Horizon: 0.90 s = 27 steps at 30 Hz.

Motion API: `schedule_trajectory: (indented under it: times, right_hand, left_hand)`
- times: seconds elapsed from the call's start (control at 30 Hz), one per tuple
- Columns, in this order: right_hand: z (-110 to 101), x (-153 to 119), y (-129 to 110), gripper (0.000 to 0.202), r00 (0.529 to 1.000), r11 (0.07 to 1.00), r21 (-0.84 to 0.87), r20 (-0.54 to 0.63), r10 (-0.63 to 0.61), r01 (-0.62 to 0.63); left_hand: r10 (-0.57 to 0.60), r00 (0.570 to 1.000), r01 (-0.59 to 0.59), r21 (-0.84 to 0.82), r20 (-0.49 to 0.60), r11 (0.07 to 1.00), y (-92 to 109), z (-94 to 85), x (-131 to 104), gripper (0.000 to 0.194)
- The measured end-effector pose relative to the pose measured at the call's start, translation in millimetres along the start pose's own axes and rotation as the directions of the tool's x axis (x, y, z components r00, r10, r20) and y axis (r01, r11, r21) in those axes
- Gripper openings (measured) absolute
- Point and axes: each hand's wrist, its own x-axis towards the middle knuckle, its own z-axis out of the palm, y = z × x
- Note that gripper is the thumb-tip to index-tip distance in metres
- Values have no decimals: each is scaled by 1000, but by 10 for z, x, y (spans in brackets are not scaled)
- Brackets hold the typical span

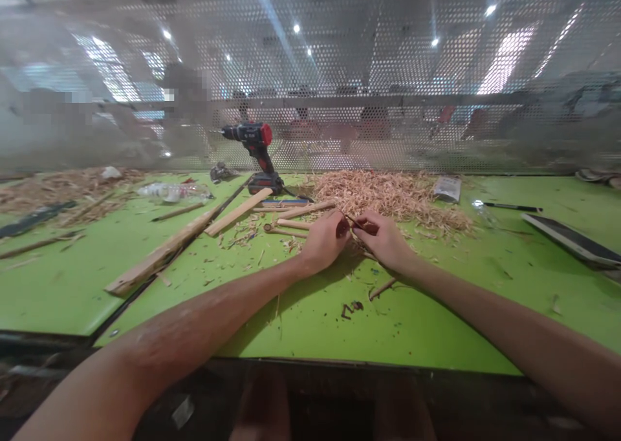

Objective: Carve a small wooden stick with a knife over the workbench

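Holds a thin dark strip (354, 222) over the green worktop (436, 328), in the narrow gap between both hands. Pinches it with the right hand (381, 239), thumb and forefinger together on the strip, other fingers bent. Curls the left hand (326, 240) loosely, with a small shadowed hollow inside the fingers, right up against the strip's end at nine o'clock; cannot tell the exact grip of those fingertips. Faces, just beyond the hands from twelve to two o'clock, a broad heap of pale shavings (383, 195). Has a cordless drill (257, 147) upright on its battery between ten and eleven o'clock, and a slim wooden piece with a rounded end (287, 231) near the left hand at nine. Has also, well apart toward nine, a long wooden board (160, 257) lying aslant. Shows a short stick (382, 289) below the right hand at five o'clock and small dark scraps (352, 309) at six. Has a black pen (513, 206) and a flat device (572, 237) well apart toward three o'clock.
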Motion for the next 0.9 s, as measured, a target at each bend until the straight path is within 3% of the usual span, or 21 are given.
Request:
schedule_trajectory:
  times: [0.23, 0.43, 0.9]
  right_hand:
    - [3, -27, -59, 24, 997, 996, 59, 38, 65, -67]
    - [-11, -12, -63, 30, 998, 998, 15, 11, 56, -56]
    - [-8, -3, -45, 24, 999, 999, 14, 19, 47, -47]
  left_hand:
    - [-9, 1000, 9, -13, -13, 1000, -10, 10, 4, 28]
    - [-25, 999, 25, -3, -26, 1000, -1, 16, 14, 27]
    - [5, 1000, -5, 3, 19, 1000, 37, -10, -1, 24]
